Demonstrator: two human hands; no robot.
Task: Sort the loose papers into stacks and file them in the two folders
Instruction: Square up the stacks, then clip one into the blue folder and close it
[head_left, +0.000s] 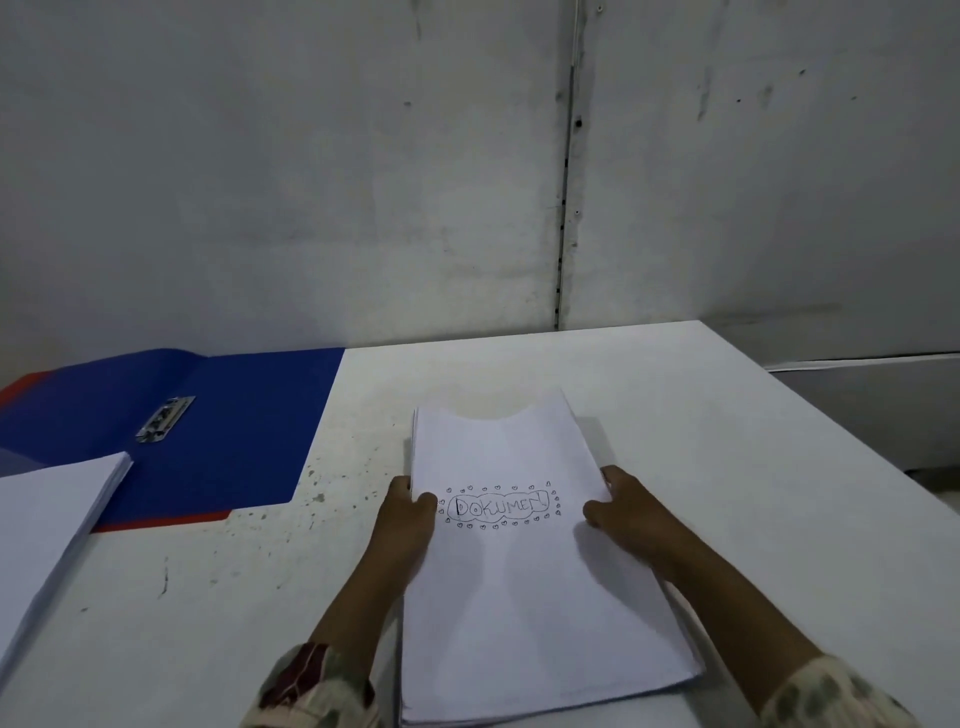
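The white tabletop (675, 441) is speckled with dark marks and stands against a grey wall. On it, at the near middle, is a thick stack of white paper (524, 587), its far end lifted and bowed; the top sheet bears the hand-lettered word "DOKUMEN" in a cloud outline ringed with small hearts. Left of this stack and farther back, a blue folder (244, 436) lies open with a metal clip (165, 419) on its inner face, and a red folder (161, 524) shows beneath its edges. A second white stack (47, 525) overlaps the blue folder's near left corner. The left hand (405, 530) grips the titled stack's left edge, thumb on top; the right hand (628, 514) pinches its right edge likewise. Patterned sleeves cover both wrists.
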